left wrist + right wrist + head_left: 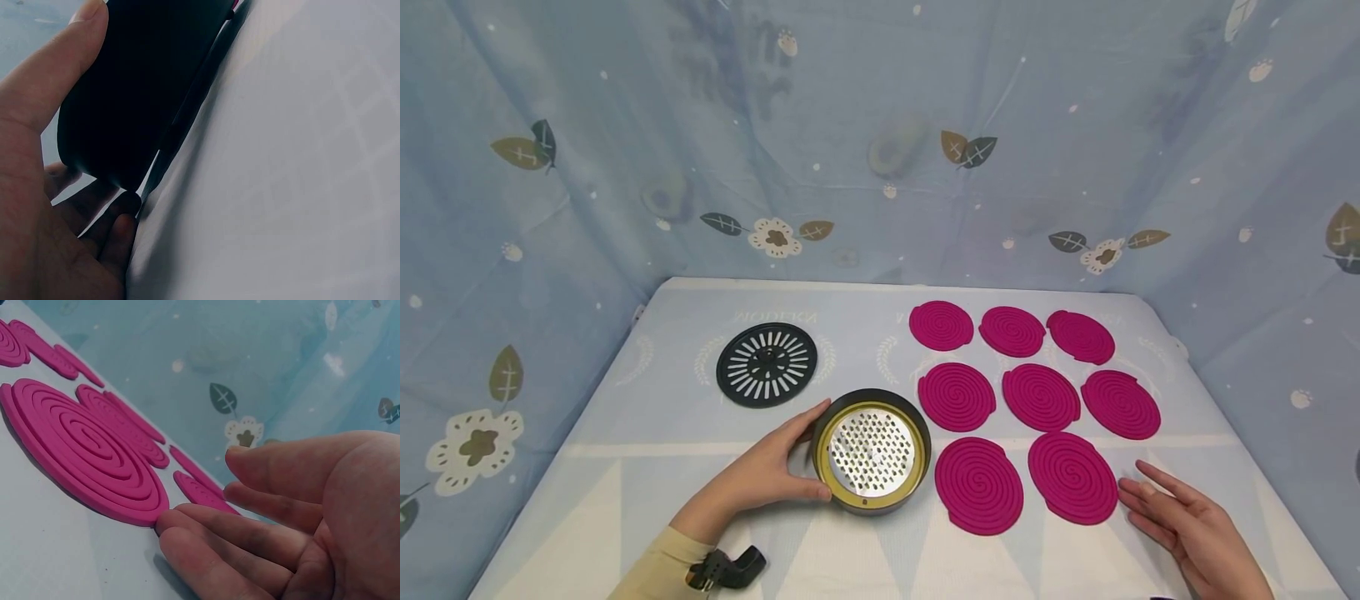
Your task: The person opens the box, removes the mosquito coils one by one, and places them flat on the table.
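Observation:
On the table stands a round dark container (pixel 865 509) with a gold-rimmed metal grater plate (pixel 871 454) on top. My left hand (pixel 767 467) holds it by its left side, thumb near the front and fingers behind. In the left wrist view, the container's dark wall (pixel 137 81) lies between the thumb and the curled fingers, and its top is hidden. Off to the right, my right hand (pixel 1195 529) has loosely bent fingers and holds nothing. Its fingertips are at the edge of the nearest magenta spiral coaster (pixel 1072 479), which lies flat; they appear to touch it (pixel 87 450).
Several more magenta spiral coasters (pixel 978 486) lie flat in rows right of the container. Behind it, to the left, lies a black slotted disc (pixel 767 365) with a raised centre. A patterned blue curtain (pixel 880 167) hangs behind and beside the table (pixel 647 483).

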Demonstrator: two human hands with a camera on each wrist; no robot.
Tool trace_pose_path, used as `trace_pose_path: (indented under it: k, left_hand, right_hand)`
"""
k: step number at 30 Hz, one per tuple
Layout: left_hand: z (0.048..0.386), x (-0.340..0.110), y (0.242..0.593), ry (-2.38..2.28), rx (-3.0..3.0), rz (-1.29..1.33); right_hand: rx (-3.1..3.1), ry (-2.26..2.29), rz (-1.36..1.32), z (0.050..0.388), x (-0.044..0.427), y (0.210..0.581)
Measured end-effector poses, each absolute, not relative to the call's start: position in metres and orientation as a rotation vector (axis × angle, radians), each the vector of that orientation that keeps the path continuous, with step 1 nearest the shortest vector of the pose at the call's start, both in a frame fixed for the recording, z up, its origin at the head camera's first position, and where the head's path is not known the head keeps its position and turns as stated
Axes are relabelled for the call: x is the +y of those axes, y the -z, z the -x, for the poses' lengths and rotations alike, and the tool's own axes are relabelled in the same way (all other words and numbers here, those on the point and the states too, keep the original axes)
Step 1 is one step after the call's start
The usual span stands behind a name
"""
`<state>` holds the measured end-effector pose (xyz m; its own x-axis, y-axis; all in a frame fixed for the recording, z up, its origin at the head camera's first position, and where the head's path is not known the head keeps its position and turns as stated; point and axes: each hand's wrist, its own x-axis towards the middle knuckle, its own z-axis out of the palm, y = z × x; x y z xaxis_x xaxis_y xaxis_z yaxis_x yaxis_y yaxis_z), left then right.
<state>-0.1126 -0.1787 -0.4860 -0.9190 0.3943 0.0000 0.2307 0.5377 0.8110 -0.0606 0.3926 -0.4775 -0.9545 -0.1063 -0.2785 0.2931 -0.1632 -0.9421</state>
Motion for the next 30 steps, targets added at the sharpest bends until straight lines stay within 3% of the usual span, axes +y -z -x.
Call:
trace_pose_path:
  k: [18, 23, 30]
  left_hand:
    - [0.118, -0.183, 0.482, -1.424, 2.506, -0.583]
    - [0.125, -0.184, 0.472, -1.579, 2.369, -0.577]
    - [0.160, -0.184, 0.438, -1.503, 2.474, -0.625]
  right_hand:
    - [1.943, 2.109, -0.105, 0.073, 0.396, 0.466]
    - [2.162, 1.963, -0.002, 0.098, 0.397, 0.446]
    - [2.545, 1.510, 0.263, 0.161, 0.373, 0.397]
